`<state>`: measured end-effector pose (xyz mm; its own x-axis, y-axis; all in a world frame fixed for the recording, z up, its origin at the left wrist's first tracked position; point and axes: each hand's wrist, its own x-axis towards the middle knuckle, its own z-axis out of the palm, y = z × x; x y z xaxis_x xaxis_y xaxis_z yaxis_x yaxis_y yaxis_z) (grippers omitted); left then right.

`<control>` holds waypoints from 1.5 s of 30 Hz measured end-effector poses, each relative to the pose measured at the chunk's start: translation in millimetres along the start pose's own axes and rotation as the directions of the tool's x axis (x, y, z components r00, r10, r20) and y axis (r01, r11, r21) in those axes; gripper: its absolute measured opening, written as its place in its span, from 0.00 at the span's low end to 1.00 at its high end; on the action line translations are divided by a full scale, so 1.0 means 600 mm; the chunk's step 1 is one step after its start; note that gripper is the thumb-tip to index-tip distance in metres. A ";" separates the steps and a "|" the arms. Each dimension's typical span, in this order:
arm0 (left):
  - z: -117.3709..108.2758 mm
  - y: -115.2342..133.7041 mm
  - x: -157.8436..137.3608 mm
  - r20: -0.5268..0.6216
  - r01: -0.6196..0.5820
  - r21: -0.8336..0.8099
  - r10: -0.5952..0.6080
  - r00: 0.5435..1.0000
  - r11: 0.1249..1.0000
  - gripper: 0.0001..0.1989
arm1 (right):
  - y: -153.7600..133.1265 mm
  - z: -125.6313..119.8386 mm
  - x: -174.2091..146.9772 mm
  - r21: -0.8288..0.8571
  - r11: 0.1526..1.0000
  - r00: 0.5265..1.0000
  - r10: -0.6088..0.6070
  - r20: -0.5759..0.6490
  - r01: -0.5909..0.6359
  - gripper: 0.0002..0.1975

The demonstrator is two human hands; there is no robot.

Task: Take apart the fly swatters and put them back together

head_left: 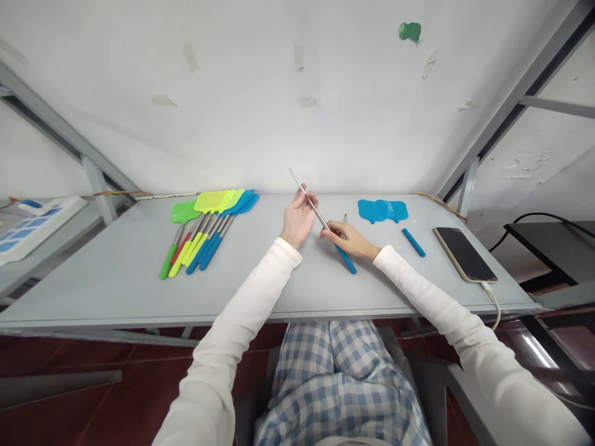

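Note:
A thin silver metal rod [298,179] slants up to the left above the table. My left hand [299,220] is turned palm up, with its curled fingers around the middle of the rod. The rod's lower end is pinched between the thumb and fingers of my right hand [351,240]. Beneath the right hand lies a blue handle [346,260] with a metal shaft whose tip shows behind the fingers; the hand hides part of it. Two blue fly swatter heads [383,210] lie flat at the back right, and another blue handle [413,242] rests in front of them.
Several fly swatters [211,229] in green, yellow and blue lie fanned at the left of the grey table [130,279]. A phone [465,254] with a white cable lies at the right edge. Metal frame bars slope up on both sides, and a wall [260,111] stands behind.

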<state>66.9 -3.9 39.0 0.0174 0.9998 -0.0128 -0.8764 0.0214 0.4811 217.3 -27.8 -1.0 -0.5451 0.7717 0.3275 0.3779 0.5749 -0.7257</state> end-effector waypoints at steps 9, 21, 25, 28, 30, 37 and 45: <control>-0.038 -0.054 -0.010 0.291 -0.040 0.736 -0.262 0.920 0.676 0.18 | 0.010 -0.009 0.011 0.560 0.828 0.883 0.280 -0.376 -0.024 0.22; -0.120 0.036 0.024 0.416 -0.452 0.884 -0.237 0.878 -0.122 0.17 | 0.112 -0.107 0.012 0.797 0.583 0.669 0.531 -0.520 0.157 0.23; -0.146 0.077 0.035 0.414 -0.455 0.851 -0.198 0.888 -0.262 0.16 | 0.145 -0.132 0.002 0.847 0.523 0.639 0.622 -0.453 0.092 0.20; -0.154 0.091 0.040 0.413 -0.452 0.837 -0.185 0.892 -0.310 0.17 | 0.143 -0.122 0.003 0.859 0.511 0.724 0.590 -0.357 0.007 0.19; -0.155 0.093 0.041 0.414 -0.449 0.829 -0.176 0.893 -0.332 0.18 | 0.134 -0.112 0.005 0.845 0.534 0.794 0.533 -0.293 -0.046 0.21; -0.165 0.089 0.038 0.407 -0.423 0.852 -0.119 0.906 -0.307 0.12 | 0.116 -0.107 -0.005 0.688 0.716 0.901 0.367 -0.229 -0.117 0.19; -0.141 0.043 0.021 0.467 -0.508 0.816 -0.203 0.861 -0.276 0.05 | 0.077 -0.062 0.002 0.620 0.770 0.920 0.340 -0.194 -0.153 0.20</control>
<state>3.7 9.1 -22.7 0.4175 0.8574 0.3010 0.6259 -0.5115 0.5887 261.8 9.6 -11.6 -0.2283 0.9582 0.1723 -0.0895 0.1556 -0.9838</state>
